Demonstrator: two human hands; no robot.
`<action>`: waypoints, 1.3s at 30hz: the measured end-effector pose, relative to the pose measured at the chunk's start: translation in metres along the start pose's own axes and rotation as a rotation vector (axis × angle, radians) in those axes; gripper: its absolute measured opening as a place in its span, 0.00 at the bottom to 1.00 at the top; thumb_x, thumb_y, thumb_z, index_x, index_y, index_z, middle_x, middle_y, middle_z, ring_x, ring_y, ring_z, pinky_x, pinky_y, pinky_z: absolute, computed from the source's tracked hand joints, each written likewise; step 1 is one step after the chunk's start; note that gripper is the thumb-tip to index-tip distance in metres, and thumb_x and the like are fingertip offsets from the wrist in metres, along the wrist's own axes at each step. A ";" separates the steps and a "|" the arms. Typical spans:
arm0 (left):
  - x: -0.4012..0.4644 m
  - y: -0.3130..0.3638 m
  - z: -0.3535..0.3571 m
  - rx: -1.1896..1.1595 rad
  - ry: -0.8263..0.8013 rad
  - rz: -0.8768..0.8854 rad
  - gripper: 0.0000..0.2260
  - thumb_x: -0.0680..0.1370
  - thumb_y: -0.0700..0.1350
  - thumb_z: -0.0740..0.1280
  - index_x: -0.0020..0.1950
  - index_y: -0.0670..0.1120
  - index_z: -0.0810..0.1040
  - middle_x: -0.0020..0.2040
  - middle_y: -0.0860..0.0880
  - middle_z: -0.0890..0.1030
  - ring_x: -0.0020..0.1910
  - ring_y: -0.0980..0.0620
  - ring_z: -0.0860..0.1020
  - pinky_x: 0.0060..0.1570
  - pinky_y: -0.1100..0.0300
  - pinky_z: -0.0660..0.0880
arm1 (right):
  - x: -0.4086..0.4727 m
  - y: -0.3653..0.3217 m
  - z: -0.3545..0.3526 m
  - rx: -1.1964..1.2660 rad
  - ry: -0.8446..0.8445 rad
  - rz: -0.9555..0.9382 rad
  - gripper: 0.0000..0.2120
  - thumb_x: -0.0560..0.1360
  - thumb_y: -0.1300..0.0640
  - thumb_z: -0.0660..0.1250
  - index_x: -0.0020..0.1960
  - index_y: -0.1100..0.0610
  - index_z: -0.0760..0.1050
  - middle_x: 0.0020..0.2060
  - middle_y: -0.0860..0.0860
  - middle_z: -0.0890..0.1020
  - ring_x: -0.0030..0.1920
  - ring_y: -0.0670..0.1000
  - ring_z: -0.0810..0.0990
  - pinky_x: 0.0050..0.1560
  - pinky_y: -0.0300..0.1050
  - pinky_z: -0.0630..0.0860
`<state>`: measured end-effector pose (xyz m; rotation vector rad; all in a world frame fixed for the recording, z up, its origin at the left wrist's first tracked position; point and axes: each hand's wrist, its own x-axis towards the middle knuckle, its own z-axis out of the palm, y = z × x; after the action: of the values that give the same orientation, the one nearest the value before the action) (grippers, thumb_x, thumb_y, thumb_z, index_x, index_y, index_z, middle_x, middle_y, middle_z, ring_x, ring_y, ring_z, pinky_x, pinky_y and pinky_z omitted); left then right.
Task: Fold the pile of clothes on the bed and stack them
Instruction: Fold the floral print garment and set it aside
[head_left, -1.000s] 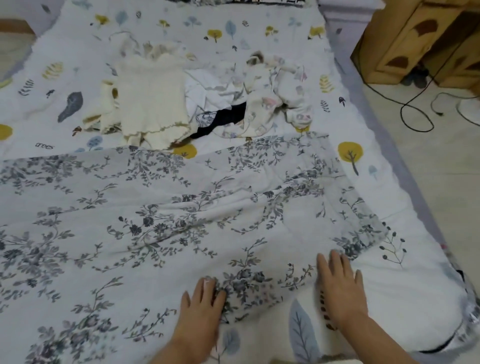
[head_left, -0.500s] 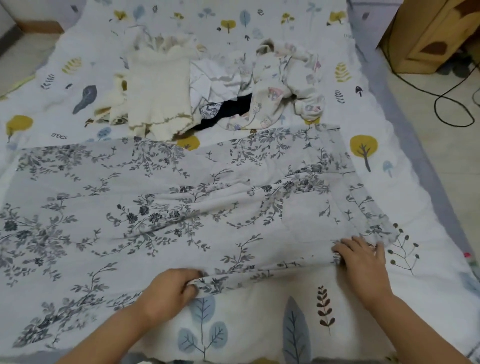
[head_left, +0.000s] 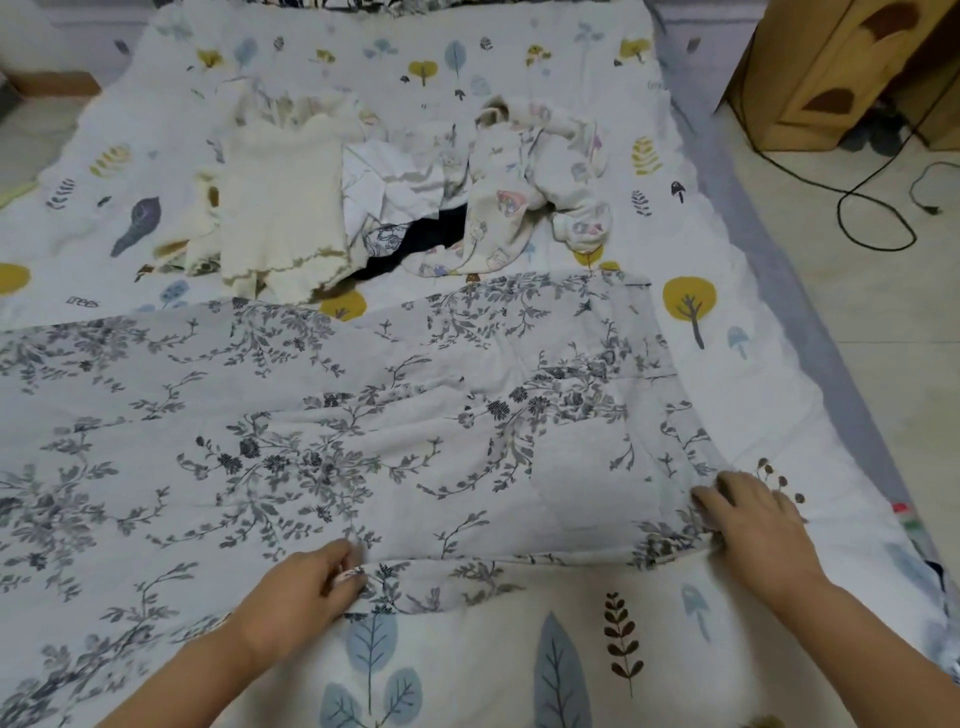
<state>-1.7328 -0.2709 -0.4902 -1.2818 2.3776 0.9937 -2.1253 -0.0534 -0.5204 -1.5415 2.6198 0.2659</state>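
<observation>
A large grey floral cloth (head_left: 363, 415) lies spread flat across the bed (head_left: 571, 649). My left hand (head_left: 306, 592) pinches its near edge at the middle, thumb and fingers curled on the hem. My right hand (head_left: 753, 519) grips the near right corner of the same cloth. Beyond it sits the pile of clothes: a cream knitted garment (head_left: 280, 208), a crumpled white piece (head_left: 395, 176), something dark (head_left: 431, 239), and a pale printed garment (head_left: 524, 187).
The bedsheet is white with leaf and tree prints. The bed's right edge (head_left: 810, 332) drops to a tiled floor (head_left: 883, 291) with a black cable (head_left: 857, 208) and wooden furniture (head_left: 831, 67) at the top right.
Both hands went from lying flat on the cloth's near edge to gripping it. The near edge has been drawn slightly toward me and the view has shifted closer.
</observation>
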 end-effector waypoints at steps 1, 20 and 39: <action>0.000 -0.002 0.001 -0.019 0.015 0.005 0.09 0.77 0.50 0.65 0.39 0.51 0.69 0.27 0.52 0.73 0.27 0.57 0.70 0.30 0.66 0.65 | 0.005 -0.001 -0.001 0.031 -0.038 0.007 0.23 0.51 0.68 0.79 0.44 0.56 0.80 0.42 0.56 0.78 0.46 0.61 0.79 0.45 0.56 0.75; -0.009 0.002 -0.081 -0.210 -0.547 0.037 0.31 0.67 0.72 0.61 0.40 0.42 0.72 0.53 0.44 0.71 0.50 0.60 0.55 0.61 0.54 0.67 | 0.009 0.044 -0.113 0.378 -0.344 -0.077 0.31 0.61 0.68 0.64 0.37 0.28 0.66 0.30 0.44 0.74 0.35 0.44 0.72 0.33 0.35 0.64; 0.198 -0.024 -0.198 0.032 0.415 -0.010 0.10 0.78 0.45 0.64 0.38 0.45 0.76 0.29 0.46 0.78 0.28 0.51 0.75 0.28 0.61 0.65 | 0.245 -0.043 -0.122 1.053 0.213 0.472 0.10 0.72 0.61 0.70 0.52 0.58 0.74 0.42 0.55 0.76 0.40 0.53 0.73 0.41 0.42 0.67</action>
<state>-1.8100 -0.5387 -0.4586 -1.6172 2.6665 0.7381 -2.2056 -0.3077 -0.4455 -0.6084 2.4668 -1.1127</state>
